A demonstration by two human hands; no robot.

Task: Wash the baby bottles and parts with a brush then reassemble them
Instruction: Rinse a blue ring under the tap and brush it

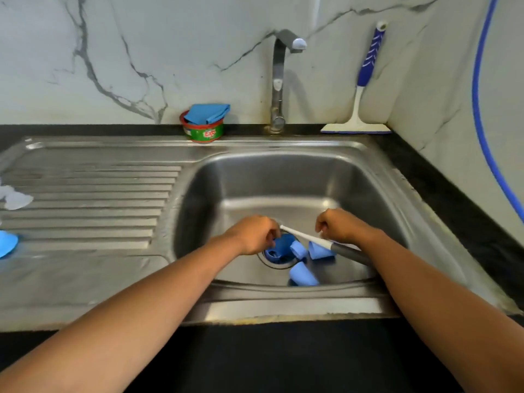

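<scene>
Both hands are down in the steel sink basin. My left hand has curled fingers around a dark blue bottle part sitting over the drain. My right hand grips a thin brush with a white stem and grey handle; the stem points left toward the left hand. Three light blue caps lie on the basin floor: one beside the drain, one under the brush, one nearest me. The brush head is hidden by my left hand.
A tap stands behind the basin. A green and red soap tub with a blue cloth sits on the rim. A blue-handled squeegee leans in the corner. On the ribbed drainboard's left edge are a clear part and a blue part.
</scene>
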